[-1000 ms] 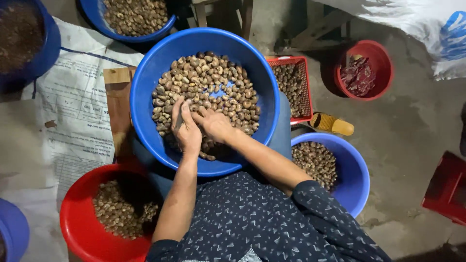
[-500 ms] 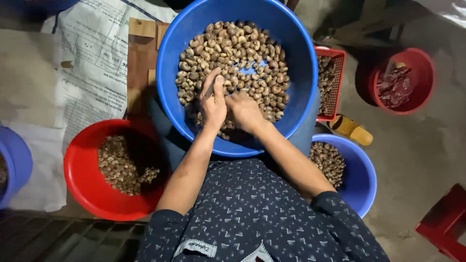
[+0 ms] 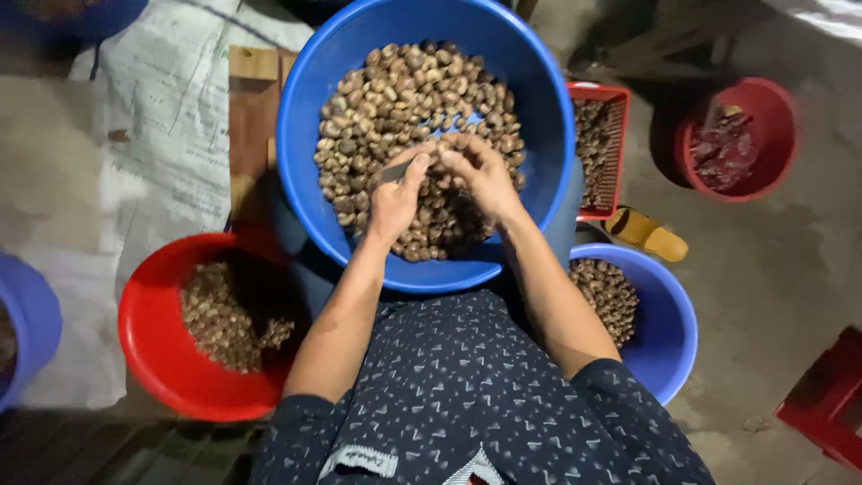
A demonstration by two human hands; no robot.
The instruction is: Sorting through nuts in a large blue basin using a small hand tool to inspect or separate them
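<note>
Head view, looking straight down on a seated person in a dark patterned shirt. Both hands meet over a large blue basin resting on the lap and heaped with brown unpeeled nuts. The left hand is closed around a small grey blade; the right hand has its fingertips pinched on a single nut at the blade's tip. A red basin at the person's left holds a shallow layer of paler nuts; a smaller blue basin at the right holds darker ones. Judged from these fills, much of the heap in the large basin remains unworked, so the sorting appears far from finished.
</note>
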